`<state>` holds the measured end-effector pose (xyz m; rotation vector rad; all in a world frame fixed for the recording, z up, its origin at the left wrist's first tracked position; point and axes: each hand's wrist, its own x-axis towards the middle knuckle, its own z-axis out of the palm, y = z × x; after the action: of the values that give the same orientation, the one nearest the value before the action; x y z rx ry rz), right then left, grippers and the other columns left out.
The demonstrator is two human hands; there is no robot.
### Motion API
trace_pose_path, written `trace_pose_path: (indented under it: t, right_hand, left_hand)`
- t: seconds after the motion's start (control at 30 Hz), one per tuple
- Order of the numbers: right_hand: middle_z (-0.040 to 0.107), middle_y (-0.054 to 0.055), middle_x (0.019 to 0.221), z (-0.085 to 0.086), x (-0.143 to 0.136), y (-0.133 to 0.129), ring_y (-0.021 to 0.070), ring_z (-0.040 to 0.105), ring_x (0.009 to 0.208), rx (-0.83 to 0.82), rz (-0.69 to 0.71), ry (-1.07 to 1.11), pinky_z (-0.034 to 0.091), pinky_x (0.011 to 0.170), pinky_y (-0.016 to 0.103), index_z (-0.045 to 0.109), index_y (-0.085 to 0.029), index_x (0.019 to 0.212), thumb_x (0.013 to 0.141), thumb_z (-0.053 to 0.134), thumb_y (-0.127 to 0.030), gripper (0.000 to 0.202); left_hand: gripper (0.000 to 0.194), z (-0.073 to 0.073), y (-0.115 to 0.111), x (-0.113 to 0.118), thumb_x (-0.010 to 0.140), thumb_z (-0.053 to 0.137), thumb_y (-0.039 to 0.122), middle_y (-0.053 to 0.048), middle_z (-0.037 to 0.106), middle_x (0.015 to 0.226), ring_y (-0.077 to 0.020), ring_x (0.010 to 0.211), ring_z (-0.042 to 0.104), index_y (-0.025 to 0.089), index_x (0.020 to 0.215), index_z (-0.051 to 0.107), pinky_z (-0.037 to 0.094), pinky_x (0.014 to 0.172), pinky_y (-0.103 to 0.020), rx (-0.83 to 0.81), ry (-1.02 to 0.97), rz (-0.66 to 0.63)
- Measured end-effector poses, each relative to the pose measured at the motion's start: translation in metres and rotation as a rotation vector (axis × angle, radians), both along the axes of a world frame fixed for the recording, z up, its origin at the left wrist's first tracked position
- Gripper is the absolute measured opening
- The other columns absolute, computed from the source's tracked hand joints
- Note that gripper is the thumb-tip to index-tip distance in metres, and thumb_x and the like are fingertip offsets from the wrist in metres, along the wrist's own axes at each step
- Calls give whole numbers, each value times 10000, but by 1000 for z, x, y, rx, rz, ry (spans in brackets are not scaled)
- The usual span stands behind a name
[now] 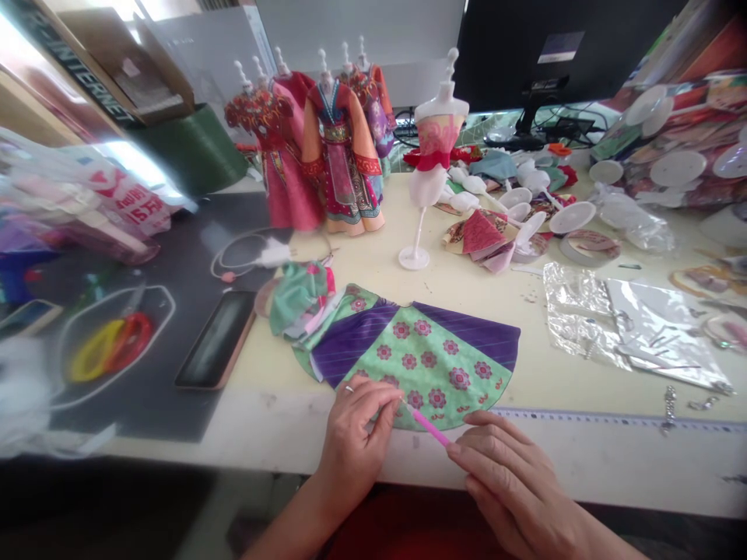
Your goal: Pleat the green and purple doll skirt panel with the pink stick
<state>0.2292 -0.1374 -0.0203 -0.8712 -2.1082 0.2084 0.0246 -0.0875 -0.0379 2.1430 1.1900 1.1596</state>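
My right hand [505, 467] grips a slim pink pen-like tool [430, 428], its thin tip pointing up and left. The fingertips of my left hand [359, 424] are pinched together right at that tip; whatever is between them is too small to make out. A ring is on one left finger. Beneath and beyond both hands lies a fan-shaped doll skirt [429, 362], green with pink flowers and purple striped panels, spread flat. Bunched green and pink cloth [300, 299] sits at its left end.
Dressed doll forms [341, 155] and a bare-shouldered doll form [421, 187] stand at the back. A phone [215, 340] and scissors [110, 346] lie left. A measuring tape [560, 421], clear plastic packets [583, 319] and a tape roll [589, 247] are on the right.
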Motion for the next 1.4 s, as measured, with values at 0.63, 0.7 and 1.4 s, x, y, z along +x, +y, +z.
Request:
trace_pose_path:
  t: [0.63,0.7,1.4]
  right_hand:
    - [670,58,770,1,1,1,138,626,708,-1,-5,-14,550,818,372,577,-102,1061,860,456,-58,240]
    - [670,56,765,1,1,0,139,626,703,1,-8,-11,550,819,375,577,-105,1062,855,453,-54,246]
    - [666,50,761,2,1,0,137,627,689,8,-17,27,555,795,377,561,-109,1105,843,437,-36,299]
  left_hand:
    - [140,2,-1,1,871,556,97,-31,713,834,-175,780,635,178,904,664,463,803,-345,11,32,2]
    - [145,2,-1,1,867,555,90,-31,713,835,-177,782,634,178,903,665,462,800,-344,13,29,5]
    - [148,4,-1,1,872,545,100,-33,715,818,-178,766,636,179,891,668,474,782,-348,14,42,1]
